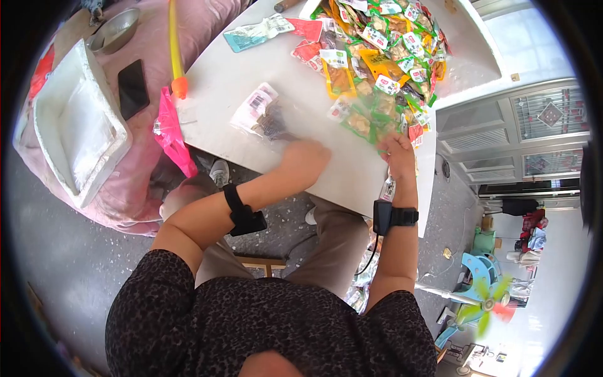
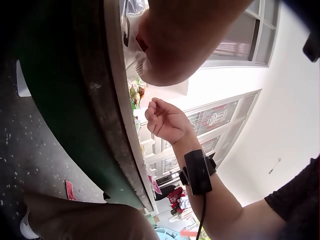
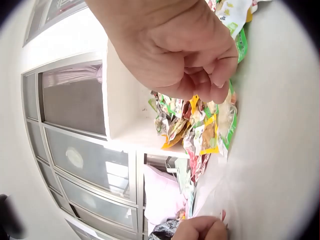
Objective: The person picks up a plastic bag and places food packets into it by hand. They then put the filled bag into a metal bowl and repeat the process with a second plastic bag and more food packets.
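Observation:
My left hand is blurred over the table's near edge, its fingers curled in and partly hidden. Just beyond it lies a clear plastic bag with a white barcode label and dark contents. At the bottom of the right wrist view, a small red-and-white bit shows beside the left hand; I cannot tell whether it is held. My right hand is at the near side of a heap of snack packets, fingertips close to a green packet. Its fingers curl toward the thumb with nothing visible between them.
The heap lies on a white table, partly in front of a raised white side. A teal-and-white packet lies at the far left. Left of the table are a pink plastic bag, a phone and a white foam box.

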The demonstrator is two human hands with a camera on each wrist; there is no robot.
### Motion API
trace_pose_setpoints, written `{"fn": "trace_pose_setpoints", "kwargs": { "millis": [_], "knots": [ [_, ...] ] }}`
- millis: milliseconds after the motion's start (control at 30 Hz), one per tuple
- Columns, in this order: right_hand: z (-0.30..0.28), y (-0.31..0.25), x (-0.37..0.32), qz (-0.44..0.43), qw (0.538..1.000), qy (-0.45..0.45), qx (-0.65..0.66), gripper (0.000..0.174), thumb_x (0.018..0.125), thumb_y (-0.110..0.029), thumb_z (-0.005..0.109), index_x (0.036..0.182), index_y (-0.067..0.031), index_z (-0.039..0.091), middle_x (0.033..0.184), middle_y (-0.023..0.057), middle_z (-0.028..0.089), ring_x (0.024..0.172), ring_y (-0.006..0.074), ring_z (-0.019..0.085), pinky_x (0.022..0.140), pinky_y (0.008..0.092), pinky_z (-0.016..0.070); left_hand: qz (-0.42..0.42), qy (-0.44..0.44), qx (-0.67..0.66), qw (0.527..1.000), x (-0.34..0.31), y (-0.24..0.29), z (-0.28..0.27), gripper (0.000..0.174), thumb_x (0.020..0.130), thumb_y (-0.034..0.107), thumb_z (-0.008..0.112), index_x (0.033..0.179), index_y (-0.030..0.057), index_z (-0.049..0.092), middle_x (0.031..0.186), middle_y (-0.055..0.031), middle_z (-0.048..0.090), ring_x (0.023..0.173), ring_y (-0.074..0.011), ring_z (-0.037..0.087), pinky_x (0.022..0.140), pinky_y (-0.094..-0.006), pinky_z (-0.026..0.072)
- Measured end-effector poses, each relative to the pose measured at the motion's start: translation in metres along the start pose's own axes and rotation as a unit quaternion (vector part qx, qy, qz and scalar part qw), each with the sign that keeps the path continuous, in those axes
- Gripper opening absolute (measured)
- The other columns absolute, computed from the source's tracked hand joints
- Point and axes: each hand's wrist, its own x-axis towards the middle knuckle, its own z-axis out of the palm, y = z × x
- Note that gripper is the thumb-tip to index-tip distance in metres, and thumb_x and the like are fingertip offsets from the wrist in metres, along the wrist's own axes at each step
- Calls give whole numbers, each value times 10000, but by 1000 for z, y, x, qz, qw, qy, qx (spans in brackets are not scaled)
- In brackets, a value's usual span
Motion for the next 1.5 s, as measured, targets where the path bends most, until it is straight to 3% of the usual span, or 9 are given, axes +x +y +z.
{"fn": "trace_pose_setpoints", "kwargs": {
  "millis": [367, 400, 467, 633, 833, 933, 1000, 1233, 1500],
  "knots": [
    [-119, 51, 213, -131, 983, 85, 94, 130, 759, -132, 498, 834, -30, 528, 739, 53, 545, 653, 166, 542, 496, 269, 438, 61, 122, 22, 990, 0, -7, 8, 99, 566, 98, 517, 638, 68, 456, 602, -55, 429, 575, -209, 487, 504, -317, 389],
    [-118, 41, 207, -172, 956, 124, -201, 175, 741, -185, 511, 804, -24, 536, 729, 93, 553, 659, 224, 546, 535, 318, 436, 60, 120, 20, 991, 0, -7, 9, 100, 564, 98, 517, 638, 69, 455, 600, -53, 424, 569, -205, 481, 500, -314, 384],
    [-108, 5, 179, -209, 654, 165, -708, 282, 706, -290, 537, 745, -12, 553, 710, 172, 569, 670, 342, 553, 611, 416, 431, 57, 119, 21, 991, 1, -9, 11, 102, 562, 96, 517, 636, 71, 452, 595, -47, 414, 558, -198, 469, 492, -308, 374],
    [-118, 15, 197, -197, 710, 186, -650, 321, 710, -332, 532, 700, -13, 569, 732, 177, 578, 716, 349, 553, 631, 409, 435, 60, 118, 20, 991, 3, -12, 13, 104, 562, 96, 516, 636, 70, 449, 588, -42, 401, 546, -192, 451, 483, -305, 360],
    [-128, 39, 221, -352, 658, 195, -636, 225, 746, -222, 520, 625, -33, 515, 506, 114, 505, 497, 265, 527, 460, 365, 399, 56, 104, 18, 993, 3, -11, 11, 102, 567, 97, 514, 642, 68, 452, 598, -39, 400, 556, -191, 446, 491, -303, 357],
    [-129, 57, 238, -204, 901, 152, -353, 144, 774, -142, 478, 706, -16, 493, 533, 89, 481, 484, 204, 507, 444, 297, 403, 55, 106, 19, 993, 3, -12, 12, 101, 567, 94, 512, 642, 69, 450, 602, -39, 400, 559, -192, 445, 494, -302, 357],
    [-138, 75, 271, -56, 987, 141, -52, 88, 780, -92, 458, 767, -7, 476, 589, 80, 472, 519, 171, 502, 451, 257, 412, 56, 112, 23, 992, 2, -12, 13, 100, 568, 93, 511, 642, 70, 449, 603, -40, 399, 559, -193, 444, 495, -302, 357],
    [-120, 29, 197, -19, 948, 61, 311, 52, 756, 6, 446, 759, 45, 413, 725, 102, 468, 697, 210, 510, 581, 290, 473, 58, 134, 31, 989, 1, -12, 16, 100, 567, 91, 509, 643, 73, 447, 603, -44, 397, 559, -197, 444, 494, -308, 358],
    [-108, 6, 80, -135, 935, 146, 294, 157, 765, 52, 407, 914, 26, 364, 880, 156, 510, 781, 296, 565, 675, 363, 504, 49, 130, 31, 990, 0, -9, 14, 93, 578, 91, 504, 644, 73, 442, 611, -54, 413, 572, -214, 463, 498, -325, 375]
  ]
}}
